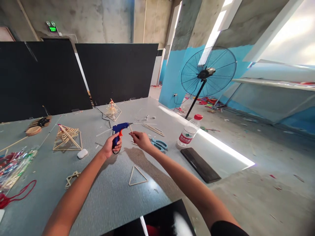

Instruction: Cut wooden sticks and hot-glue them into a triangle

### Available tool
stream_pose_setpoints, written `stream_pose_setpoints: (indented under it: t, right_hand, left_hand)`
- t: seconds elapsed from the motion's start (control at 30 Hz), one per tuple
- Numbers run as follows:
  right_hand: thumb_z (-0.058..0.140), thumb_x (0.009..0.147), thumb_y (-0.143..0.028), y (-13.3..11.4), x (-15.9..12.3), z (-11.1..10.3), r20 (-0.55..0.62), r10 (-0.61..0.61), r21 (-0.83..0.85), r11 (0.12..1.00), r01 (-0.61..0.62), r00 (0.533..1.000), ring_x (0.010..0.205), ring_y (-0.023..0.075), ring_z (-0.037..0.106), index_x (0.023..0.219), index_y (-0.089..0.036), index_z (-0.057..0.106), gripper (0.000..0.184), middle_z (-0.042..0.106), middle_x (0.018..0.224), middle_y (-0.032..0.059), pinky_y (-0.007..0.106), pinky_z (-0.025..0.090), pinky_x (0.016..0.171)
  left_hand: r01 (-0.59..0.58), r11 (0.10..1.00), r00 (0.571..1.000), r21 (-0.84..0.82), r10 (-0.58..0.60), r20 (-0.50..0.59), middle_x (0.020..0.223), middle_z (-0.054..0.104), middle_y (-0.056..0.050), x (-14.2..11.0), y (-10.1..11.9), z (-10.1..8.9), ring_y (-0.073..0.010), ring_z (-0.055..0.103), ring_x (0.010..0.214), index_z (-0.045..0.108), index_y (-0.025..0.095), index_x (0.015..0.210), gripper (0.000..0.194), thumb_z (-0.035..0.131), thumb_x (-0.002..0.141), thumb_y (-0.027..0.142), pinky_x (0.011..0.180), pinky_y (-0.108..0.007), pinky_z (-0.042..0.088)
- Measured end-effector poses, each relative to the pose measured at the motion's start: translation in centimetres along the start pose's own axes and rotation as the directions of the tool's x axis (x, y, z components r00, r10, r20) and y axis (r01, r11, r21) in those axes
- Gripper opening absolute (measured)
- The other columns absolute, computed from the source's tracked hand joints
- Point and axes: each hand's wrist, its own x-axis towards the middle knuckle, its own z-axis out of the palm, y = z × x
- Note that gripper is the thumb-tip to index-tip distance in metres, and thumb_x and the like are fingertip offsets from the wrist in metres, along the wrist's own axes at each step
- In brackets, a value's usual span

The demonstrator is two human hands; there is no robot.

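Taking the blue glue gun (120, 127) as the middle of the dial, with twelve pointing away from the person, a stick triangle (138, 183) lies flat on the grey table (110, 200) at five o'clock, a black slab (200, 165) at four and a white rounded case (82, 153) at eight. The left hand (112, 146) has its fingers curled round the gun's handle, nozzle toward three. The right hand (142, 140) pinches a short stick (131, 129) between thumb and fingertips, its upper end at the nozzle; whether they touch, I cannot tell. A blue-handled tool (161, 145) lies just beside the right wrist, toward four. A stick pyramid (80, 141) stands at nine, a red-capped bottle (186, 137) upright at three, with loose sticks (154, 129) between bottle and gun. Farthest, a fan (206, 73) stands at two.
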Motion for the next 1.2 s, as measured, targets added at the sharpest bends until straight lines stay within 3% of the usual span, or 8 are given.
stream_pose_setpoints:
  t: [0.17,0.37,0.5,0.67,0.83,1.07,1.2]
  right_hand:
    - [0.038,0.099,-0.057,2.7,-2.2,-2.4,0.000,0.051,-0.155,0.987,-0.051,0.999,0.054,0.0145,0.052,0.073,-0.019,0.067,0.054,0.062,0.059,0.0032,0.025,0.032,0.059]
    - [0.034,0.103,-0.053,3.1,-4.8,-4.4,0.019,0.085,-0.277,0.958,-0.077,0.996,0.062,0.0153,0.060,0.097,-0.018,0.074,0.054,0.071,0.071,0.0052,0.023,0.036,0.062]
    - [0.036,0.104,-0.050,2.4,-6.4,-4.7,0.020,0.140,-0.371,0.920,-0.123,0.990,0.071,0.0159,0.065,0.106,-0.020,0.074,0.048,0.075,0.083,0.0064,0.023,0.038,0.065]
    - [0.050,0.098,-0.039,3.6,-9.3,-4.3,-0.009,0.288,-0.510,0.822,-0.252,0.957,0.079,0.0222,0.069,0.107,-0.021,0.076,0.033,0.077,0.089,0.0103,0.028,0.042,0.070]
    - [0.048,0.099,-0.042,4.6,-10.4,-3.5,-0.021,0.360,-0.553,0.773,-0.311,0.933,0.083,0.0221,0.070,0.120,-0.025,0.072,0.036,0.077,0.096,0.0073,0.030,0.046,0.073]
    - [0.052,0.099,-0.050,4.0,-7.9,-2.1,0.055,0.344,-0.572,0.780,-0.253,0.937,0.088,0.0203,0.070,0.120,-0.027,0.071,0.037,0.077,0.097,0.0046,0.029,0.048,0.077]
    - [0.055,0.099,-0.049,4.4,-5.2,-1.6,0.107,0.336,-0.588,0.780,-0.213,0.936,0.090,0.0193,0.069,0.114,-0.020,0.070,0.035,0.073,0.097,0.0051,0.035,0.052,0.085]
  left_hand:
    - [-0.127,0.991,0.981,0.052,0.133,-0.140,0.059,0.031,0.010,0.0,1.1,-1.6,-0.0036,0.021,0.043,0.049,0.018,0.081,0.042,0.056,0.095,0.057,0.037,-0.016,0.019]
    - [-0.105,0.935,0.949,0.338,0.196,-0.249,0.081,0.060,0.001,1.2,-1.1,-3.3,-0.0072,0.053,0.059,0.062,0.013,0.102,0.028,0.060,0.099,0.041,0.052,-0.020,0.048]
    - [-0.082,0.825,0.942,0.558,0.246,-0.226,0.094,0.065,-0.003,1.9,-2.9,-3.9,-0.0127,0.063,0.076,0.064,0.013,0.105,0.026,0.064,0.097,0.037,0.066,-0.027,0.057]
    - [-0.111,0.691,0.950,0.714,0.284,-0.127,0.077,0.060,0.002,1.4,-3.9,-4.5,-0.0107,0.056,0.066,0.062,0.013,0.085,0.027,0.069,0.092,0.038,0.063,-0.025,0.050]
    - [-0.141,0.659,0.938,0.739,0.328,-0.113,0.063,0.046,0.006,0.5,-4.8,-4.4,-0.0093,0.041,0.059,0.056,0.016,0.070,0.040,0.075,0.080,0.049,0.057,-0.024,0.033]
    - [-0.119,0.655,0.918,0.747,0.359,-0.168,0.061,0.043,0.004,0.1,-4.2,-3.0,-0.0112,0.039,0.060,0.053,0.017,0.066,0.045,0.068,0.079,0.058,0.058,-0.026,0.031]
    - [-0.109,0.615,0.925,0.781,0.350,-0.147,0.062,0.049,0.003,-0.7,-4.2,-1.6,-0.0118,0.041,0.058,0.059,0.017,0.069,0.042,0.067,0.079,0.057,0.057,-0.026,0.032]
